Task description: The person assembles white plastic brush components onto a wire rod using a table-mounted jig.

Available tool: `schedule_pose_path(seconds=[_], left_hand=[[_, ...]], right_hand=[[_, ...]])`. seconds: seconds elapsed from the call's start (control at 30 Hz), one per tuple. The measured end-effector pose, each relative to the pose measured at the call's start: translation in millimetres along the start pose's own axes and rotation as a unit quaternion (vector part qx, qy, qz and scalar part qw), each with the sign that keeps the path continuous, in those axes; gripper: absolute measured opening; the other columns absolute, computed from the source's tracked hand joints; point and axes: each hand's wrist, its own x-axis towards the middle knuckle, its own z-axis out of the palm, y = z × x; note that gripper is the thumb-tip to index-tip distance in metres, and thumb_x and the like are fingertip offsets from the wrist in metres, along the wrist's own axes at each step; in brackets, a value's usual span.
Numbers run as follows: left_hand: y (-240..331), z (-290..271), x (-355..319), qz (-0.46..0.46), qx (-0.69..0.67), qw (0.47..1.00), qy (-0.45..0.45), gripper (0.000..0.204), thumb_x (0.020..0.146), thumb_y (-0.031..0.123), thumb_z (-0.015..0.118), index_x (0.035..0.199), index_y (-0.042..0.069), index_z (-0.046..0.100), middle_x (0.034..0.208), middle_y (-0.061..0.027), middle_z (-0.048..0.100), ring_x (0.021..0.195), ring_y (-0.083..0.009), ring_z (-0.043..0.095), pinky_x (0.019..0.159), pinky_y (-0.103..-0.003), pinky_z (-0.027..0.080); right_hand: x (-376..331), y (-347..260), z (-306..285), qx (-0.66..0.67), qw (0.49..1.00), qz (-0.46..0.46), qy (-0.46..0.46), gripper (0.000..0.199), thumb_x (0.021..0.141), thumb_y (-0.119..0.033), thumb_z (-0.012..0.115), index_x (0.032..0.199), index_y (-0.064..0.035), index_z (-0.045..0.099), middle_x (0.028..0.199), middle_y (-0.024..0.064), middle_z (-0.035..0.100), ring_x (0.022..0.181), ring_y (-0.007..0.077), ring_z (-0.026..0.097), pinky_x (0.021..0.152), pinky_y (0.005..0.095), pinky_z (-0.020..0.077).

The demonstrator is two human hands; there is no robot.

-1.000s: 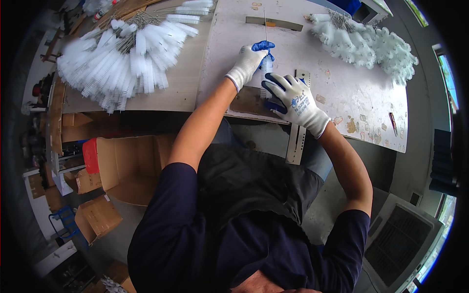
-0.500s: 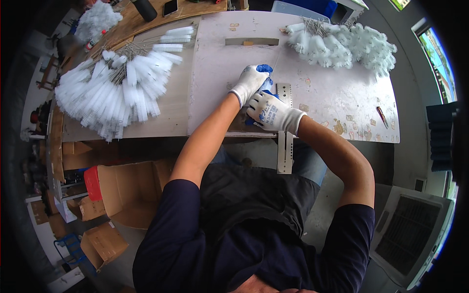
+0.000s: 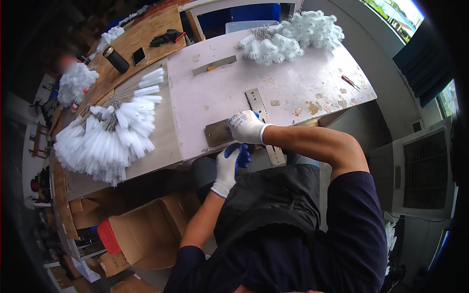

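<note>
Overlapping the metal plate (image 3: 216, 134) at the near edge of the surface (image 3: 205, 90), the curled right hand (image 3: 245, 128) hides any grip; the half-closed left hand (image 3: 228, 163) shows no clear hold. Brushes (image 3: 105, 141) lie fanned, stems (image 3: 115, 101) gathered, presumably against crushing.

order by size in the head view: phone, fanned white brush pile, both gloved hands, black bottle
1. Fanned white brush pile
2. Left gloved hand and right gloved hand: too alike to rank
3. Black bottle
4. Phone

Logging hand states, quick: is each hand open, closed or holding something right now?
Left hand: partly curled; whether it grips anything cannot be told.
Right hand: by the metal plate; grip hidden, cannot be told.
</note>
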Motion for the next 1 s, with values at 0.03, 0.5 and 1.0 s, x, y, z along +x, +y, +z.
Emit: schedule_pose_path(seconds=[0.03,0.5,1.0], left_hand=[[-6.5,11.0,-2.4,-0.033,-0.032,0.998,-0.046,0.023,0.097,0.018,0.057,0.107,-0.001,0.065,0.088,-0.0098,0.070,0.071,-0.0203,0.069,0.063,-0.031,0.056],[-6.5,-54.9,16.6,-0.160,-0.272,0.940,-0.132,0.031,0.099,0.033,0.054,0.084,0.006,0.057,0.060,0.0021,0.042,0.045,-0.0099,0.041,0.040,-0.025,0.029],[73.2,-91.9,23.6,0.072,0.449,0.888,-0.069,0.021,0.090,0.015,0.062,0.103,-0.002,0.065,0.082,-0.0116,0.069,0.077,-0.0310,0.065,0.075,-0.035,0.051]], right_hand=[[0.0,-3.9,4.6,0.000,1.000,0.000,0.001,0.023,0.085,-0.017,0.057,0.097,-0.0082,0.075,0.094,0.0148,0.073,0.087,0.0310,0.072,0.068,0.0432,0.0562],[4.7,-15.8,-5.9,0.152,0.979,0.135,0.015,0.030,0.088,-0.025,0.055,0.098,-0.0014,0.072,0.098,0.0219,0.070,0.092,0.0361,0.069,0.081,0.0425,0.0547],[16.2,33.9,33.7,0.004,0.992,-0.121,0.024,0.037,0.079,-0.038,0.067,0.096,-0.0048,0.061,0.090,0.0138,0.067,0.089,0.0305,0.066,0.079,0.0416,0.0523]])
